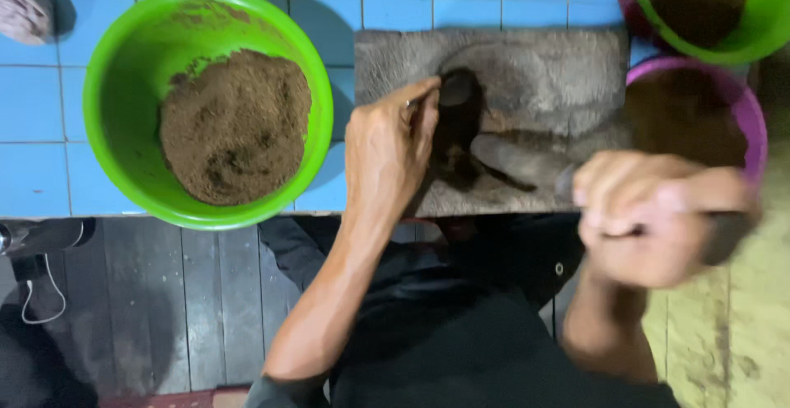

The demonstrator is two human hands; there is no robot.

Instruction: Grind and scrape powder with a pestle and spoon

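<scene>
My left hand (388, 146) grips a small dark rounded piece (457, 103) and holds it down on a worn wooden chopping block (543, 70). Dark scraps lie on the block just below the piece. My right hand (646, 214) is blurred at the block's right end, closed around a dark handle (724, 239) whose blade end (564, 182) shows left of the fist. A green basin (115, 62) holding brown powder (234, 126) stands to the left of the block on blue tiles.
A purple bowl (745, 107) with dark contents sits right of the block, a second green basin (769, 21) behind it. A foot (23, 9) shows top left. Dark wooden floorboards (189, 309) and a white cable (41, 313) lie lower left.
</scene>
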